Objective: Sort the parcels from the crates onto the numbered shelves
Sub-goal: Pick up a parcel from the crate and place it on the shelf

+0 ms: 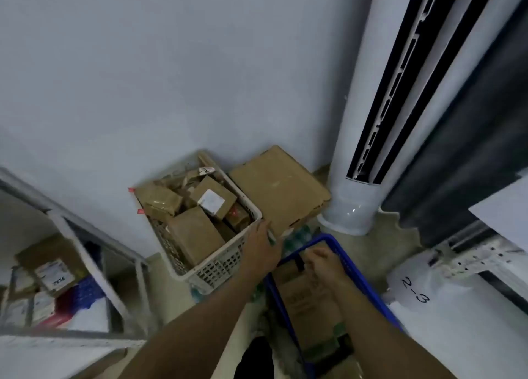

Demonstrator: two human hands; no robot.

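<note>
Head view. My left grip [261, 244] is at the middle of the frame, laid on the near right corner of the white crate [223, 267]. The fingers reach over the rim, but blur hides whether they curl round it, so I cannot tell if this grip is open or closed. A thin pale thing shows by the thumb; it cannot be identified.

The white crate stands on the floor against the wall and is filled with brown parcels lying at angles. One of them, the labelled parcel [213, 200], carries a white label on its top face. A flat cardboard box [280, 190] lies just beside the crate, to its right.

My right grip [323, 264] is lower right of centre, inside the blue crate [343, 253]. Its fingers are curled over the far end of a long brown parcel [308, 301] lying in that crate.

A white column unit [357, 150] stands at upper right. A left shelf [94, 264] at lower left holds boxes. A right shelf [457, 321] at lower right bears the handwritten tag 2-3 [415, 290].
</note>
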